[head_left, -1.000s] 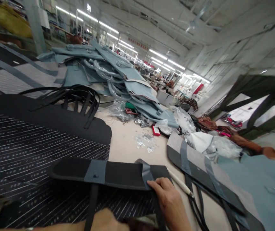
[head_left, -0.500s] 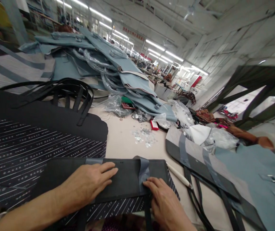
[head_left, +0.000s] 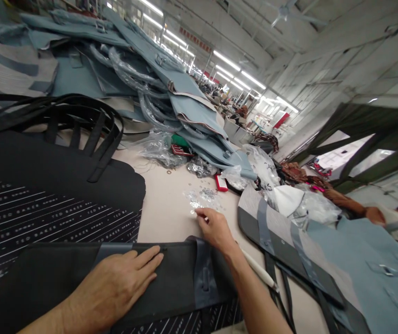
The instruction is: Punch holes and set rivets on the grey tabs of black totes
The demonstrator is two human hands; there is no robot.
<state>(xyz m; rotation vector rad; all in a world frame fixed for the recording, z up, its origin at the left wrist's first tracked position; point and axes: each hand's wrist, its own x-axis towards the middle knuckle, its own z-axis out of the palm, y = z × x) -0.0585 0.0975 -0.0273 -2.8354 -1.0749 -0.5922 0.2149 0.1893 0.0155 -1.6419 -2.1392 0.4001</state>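
My left hand [head_left: 122, 280] lies flat, fingers stretched out, on a long black panel [head_left: 178, 273] in front of me. Across that panel runs a dark grey-blue strap [head_left: 204, 278] with a small slot-like mark in it, right of my left hand. My right hand [head_left: 215, 227] has its thumb and forefinger pinched together at the near edge of a scatter of small shiny metal washers [head_left: 206, 195]. One bright piece shows by the fingertips; whether it is held I cannot make out. Beneath the panel is black lining fabric [head_left: 63, 218] with white stripes and lettering.
A white-handled tool [head_left: 259, 269] lies right of the panel. Further right is another black panel [head_left: 272, 236] with straps. Black handles [head_left: 94, 134] loop up at left. Pale blue bag pieces [head_left: 199, 111] are heaped behind, near a red box [head_left: 221, 183] and a calculator [head_left: 181, 149].
My right hand has left the panel's strap and moved forward to the washers, its fingers pinching. My left hand stays on the panel. The slot-like mark in the strap now shows.
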